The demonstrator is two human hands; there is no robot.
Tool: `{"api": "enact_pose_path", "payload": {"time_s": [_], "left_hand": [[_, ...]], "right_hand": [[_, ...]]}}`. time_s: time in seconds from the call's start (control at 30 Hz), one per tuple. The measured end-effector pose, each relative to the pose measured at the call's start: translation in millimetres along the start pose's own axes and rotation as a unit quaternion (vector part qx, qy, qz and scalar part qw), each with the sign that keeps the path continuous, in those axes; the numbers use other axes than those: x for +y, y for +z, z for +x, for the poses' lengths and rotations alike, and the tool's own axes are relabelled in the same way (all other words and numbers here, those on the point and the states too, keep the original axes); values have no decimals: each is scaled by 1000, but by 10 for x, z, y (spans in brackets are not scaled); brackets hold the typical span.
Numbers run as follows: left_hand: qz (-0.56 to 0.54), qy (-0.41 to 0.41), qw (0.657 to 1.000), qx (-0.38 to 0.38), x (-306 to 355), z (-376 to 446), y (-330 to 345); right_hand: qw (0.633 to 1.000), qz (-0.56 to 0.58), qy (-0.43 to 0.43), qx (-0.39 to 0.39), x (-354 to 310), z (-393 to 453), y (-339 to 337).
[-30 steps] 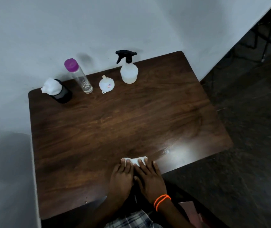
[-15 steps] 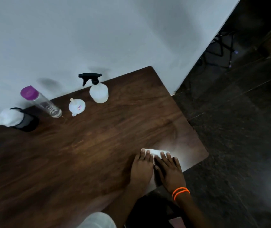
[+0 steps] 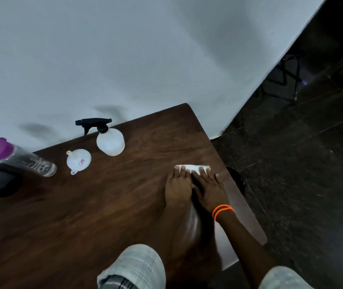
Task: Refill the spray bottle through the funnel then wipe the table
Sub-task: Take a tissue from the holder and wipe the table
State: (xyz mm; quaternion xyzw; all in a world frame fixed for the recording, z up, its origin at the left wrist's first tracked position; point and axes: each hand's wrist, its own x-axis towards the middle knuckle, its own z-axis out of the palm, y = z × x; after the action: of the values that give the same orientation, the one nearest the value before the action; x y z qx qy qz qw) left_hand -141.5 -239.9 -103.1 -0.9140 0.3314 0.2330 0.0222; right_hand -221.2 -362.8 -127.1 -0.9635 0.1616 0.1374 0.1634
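A folded white tissue (image 3: 193,167) lies flat on the dark wooden table (image 3: 83,205) near its right edge. My left hand (image 3: 177,187) and my right hand (image 3: 209,189) press down on it side by side, fingers flat and pointing away from me; only the tissue's far strip shows beyond the fingertips. A white spray bottle (image 3: 110,140) with a black trigger head stands at the back by the wall. A small white funnel (image 3: 78,160) lies to its left.
A clear water bottle (image 3: 20,158) with a purple cap lies beside the funnel. A black holder (image 3: 1,181) with white tissue sits at the far left edge. The white wall runs behind the table; dark floor lies to the right.
Both hands have slid the tissue along the table from the near edge toward the right side and farther from me. The view has shifted, so the bottles now sit further left.
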Motion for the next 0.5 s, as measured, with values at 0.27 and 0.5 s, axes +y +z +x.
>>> {"api": "enact_pose_path", "payload": {"time_s": [0.27, 0.5], "left_hand": [[-78, -52, 994, 61, -483, 501, -272], [-80, -97, 990, 65, -1049, 214, -215]], "right_hand": [[997, -14, -52, -55, -98, 1054, -229], [988, -27, -130, -80, -666, 1136, -107]]}}
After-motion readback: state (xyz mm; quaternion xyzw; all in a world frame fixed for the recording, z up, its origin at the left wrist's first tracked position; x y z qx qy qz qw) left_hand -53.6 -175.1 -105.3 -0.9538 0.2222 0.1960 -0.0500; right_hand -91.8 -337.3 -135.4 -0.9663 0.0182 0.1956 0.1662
